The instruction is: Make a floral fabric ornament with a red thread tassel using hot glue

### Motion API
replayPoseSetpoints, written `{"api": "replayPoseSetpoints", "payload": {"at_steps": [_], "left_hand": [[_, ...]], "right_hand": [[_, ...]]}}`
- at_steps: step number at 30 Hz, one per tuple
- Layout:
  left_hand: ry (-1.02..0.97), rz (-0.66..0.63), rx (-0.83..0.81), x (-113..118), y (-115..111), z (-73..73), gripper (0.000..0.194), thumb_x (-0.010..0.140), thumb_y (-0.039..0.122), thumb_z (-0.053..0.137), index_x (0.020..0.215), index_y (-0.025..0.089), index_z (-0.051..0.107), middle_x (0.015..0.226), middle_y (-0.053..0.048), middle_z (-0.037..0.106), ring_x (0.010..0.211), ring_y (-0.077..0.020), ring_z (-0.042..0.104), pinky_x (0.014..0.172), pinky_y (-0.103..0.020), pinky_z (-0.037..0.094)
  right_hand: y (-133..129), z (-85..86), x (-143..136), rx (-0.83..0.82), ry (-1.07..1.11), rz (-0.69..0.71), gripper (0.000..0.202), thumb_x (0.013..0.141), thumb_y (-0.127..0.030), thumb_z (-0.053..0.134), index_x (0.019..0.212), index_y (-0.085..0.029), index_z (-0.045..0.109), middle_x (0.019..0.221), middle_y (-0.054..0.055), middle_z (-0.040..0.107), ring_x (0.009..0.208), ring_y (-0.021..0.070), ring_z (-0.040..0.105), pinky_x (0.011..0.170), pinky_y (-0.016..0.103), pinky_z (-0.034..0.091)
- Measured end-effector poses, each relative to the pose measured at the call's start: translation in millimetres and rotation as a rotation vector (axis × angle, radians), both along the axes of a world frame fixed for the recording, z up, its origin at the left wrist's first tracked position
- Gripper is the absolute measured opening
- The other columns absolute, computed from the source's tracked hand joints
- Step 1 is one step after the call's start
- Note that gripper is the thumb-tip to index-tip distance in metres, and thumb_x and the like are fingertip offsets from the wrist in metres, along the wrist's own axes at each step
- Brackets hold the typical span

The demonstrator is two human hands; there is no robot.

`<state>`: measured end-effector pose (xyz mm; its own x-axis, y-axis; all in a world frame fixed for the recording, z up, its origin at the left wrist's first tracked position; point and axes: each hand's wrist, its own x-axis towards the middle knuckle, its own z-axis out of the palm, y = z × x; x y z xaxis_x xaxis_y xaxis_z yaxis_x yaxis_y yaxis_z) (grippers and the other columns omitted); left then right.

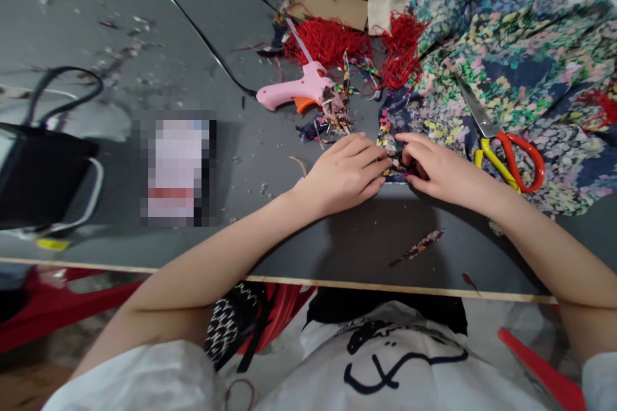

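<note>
My left hand (351, 170) lies palm down on the grey table, fingers stretched out flat, their tips touching the edge of a dark floral fabric (511, 51). Facing it is my right hand (431, 164), its index finger reaching forward and the other fingers curled in on the same strip of fabric; the exact grip is partly hidden. Scissors (501, 141) with red and yellow handles rest on the fabric, beyond my right wrist. A pink glue gun (294, 88) with an orange trigger lies past my left hand, its nozzle among scraps.
Red thread (332, 42) is heaped behind the glue gun, near cardboard pieces (332, 0). A black cord (193, 29) crosses the grey table (270, 237). At left are a pixelated phone-like object (176, 167) and a black box (43, 173). A narrow fabric scrap (418, 246) lies near the front edge.
</note>
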<state>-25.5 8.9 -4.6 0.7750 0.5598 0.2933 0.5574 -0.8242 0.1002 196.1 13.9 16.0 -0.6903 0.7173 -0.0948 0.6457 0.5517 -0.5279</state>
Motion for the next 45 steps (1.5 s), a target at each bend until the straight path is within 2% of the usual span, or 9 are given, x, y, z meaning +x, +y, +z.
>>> {"api": "replayPoseSetpoints", "payload": {"at_steps": [4, 7, 9, 11, 16, 23, 35, 40, 45], "left_hand": [[0.03, 0.006, -0.048, -1, -3, 3.4, 0.032, 0.092, 0.028, 0.046, 0.112, 0.014, 0.067, 0.112, -0.009, 0.07, 0.108, -0.0232, 0.061, 0.102, -0.043, 0.046], [0.025, -0.023, -0.009, -2, -4, 4.2, 0.03, 0.09, 0.028, 0.05, 0.112, 0.016, 0.067, 0.113, -0.009, 0.07, 0.105, -0.0228, 0.063, 0.101, -0.043, 0.047], [0.033, -0.039, 0.012, -3, -5, 4.8, 0.028, 0.089, 0.028, 0.051, 0.111, 0.018, 0.067, 0.114, -0.008, 0.07, 0.103, -0.0226, 0.064, 0.099, -0.044, 0.048], [0.048, -0.043, 0.015, -3, -6, 5.5, 0.027, 0.088, 0.027, 0.053, 0.11, 0.019, 0.067, 0.115, -0.008, 0.07, 0.103, -0.0232, 0.065, 0.099, -0.045, 0.048], [0.057, -0.085, -0.07, -2, -9, 7.3, 0.033, 0.088, 0.026, 0.053, 0.118, 0.017, 0.063, 0.119, -0.009, 0.068, 0.111, -0.0238, 0.062, 0.104, -0.046, 0.045], [0.071, -0.106, -0.069, -4, -7, 8.8, 0.031, 0.088, 0.033, 0.053, 0.113, 0.02, 0.066, 0.121, -0.009, 0.067, 0.112, -0.0247, 0.061, 0.103, -0.047, 0.045], [0.065, -0.095, 0.046, 0, -10, 5.5, 0.028, 0.088, 0.026, 0.051, 0.112, 0.021, 0.065, 0.116, -0.009, 0.068, 0.106, -0.0233, 0.063, 0.1, -0.047, 0.048], [0.046, -0.097, -0.033, -2, -7, 6.0, 0.026, 0.089, 0.026, 0.05, 0.108, 0.023, 0.067, 0.118, -0.009, 0.068, 0.108, -0.0229, 0.064, 0.107, -0.054, 0.042], [-0.015, -0.122, -0.09, -5, -1, 4.3, 0.025, 0.091, 0.029, 0.05, 0.102, 0.021, 0.07, 0.117, -0.007, 0.069, 0.107, -0.0235, 0.066, 0.105, -0.054, 0.043]], "right_hand": [[5, 5.1, 3, -0.016, 0.062, -0.023, 0.023, 0.083, -0.011, 0.051, 0.105, -0.014, 0.052, 0.136, 0.019, 0.048, 0.123, 0.0262, 0.052, 0.092, 0.037, 0.046], [11, 10.1, 9, 0.003, 0.068, -0.047, 0.018, 0.085, -0.014, 0.05, 0.102, -0.015, 0.057, 0.117, 0.014, 0.058, 0.103, 0.0219, 0.059, 0.085, 0.034, 0.046], [12, 13.7, 13, 0.03, -0.008, -0.043, 0.017, 0.087, -0.017, 0.047, 0.096, -0.015, 0.061, 0.101, 0.01, 0.061, 0.089, 0.0196, 0.06, 0.079, 0.032, 0.045], [10, 18.1, 15, 0.053, -0.128, 0.006, 0.021, 0.09, -0.018, 0.045, 0.094, -0.016, 0.065, 0.095, 0.008, 0.062, 0.082, 0.0179, 0.06, 0.073, 0.03, 0.044], [-9, 29.0, 8, 0.185, -0.354, 0.177, 0.028, 0.088, -0.014, 0.046, 0.101, -0.019, 0.069, 0.106, 0.008, 0.064, 0.087, 0.0195, 0.06, 0.068, 0.029, 0.042], [-24, 27.6, -2, 0.189, -0.457, 0.151, 0.032, 0.091, -0.011, 0.041, 0.113, -0.016, 0.064, 0.111, 0.011, 0.064, 0.095, 0.0241, 0.06, 0.077, 0.036, 0.045], [-27, 23.8, -2, 0.203, -0.393, 0.106, 0.029, 0.089, -0.008, 0.04, 0.103, -0.018, 0.064, 0.107, 0.009, 0.064, 0.095, 0.0224, 0.058, 0.077, 0.034, 0.046], [-27, 22.5, 2, 0.183, -0.356, 0.121, 0.027, 0.091, -0.013, 0.04, 0.106, -0.016, 0.063, 0.108, 0.008, 0.064, 0.094, 0.0223, 0.059, 0.077, 0.034, 0.046], [-22, 19.7, 5, 0.143, -0.291, 0.092, 0.029, 0.091, -0.013, 0.039, 0.101, -0.018, 0.066, 0.104, 0.008, 0.068, 0.09, 0.0191, 0.06, 0.08, 0.033, 0.045]]}}
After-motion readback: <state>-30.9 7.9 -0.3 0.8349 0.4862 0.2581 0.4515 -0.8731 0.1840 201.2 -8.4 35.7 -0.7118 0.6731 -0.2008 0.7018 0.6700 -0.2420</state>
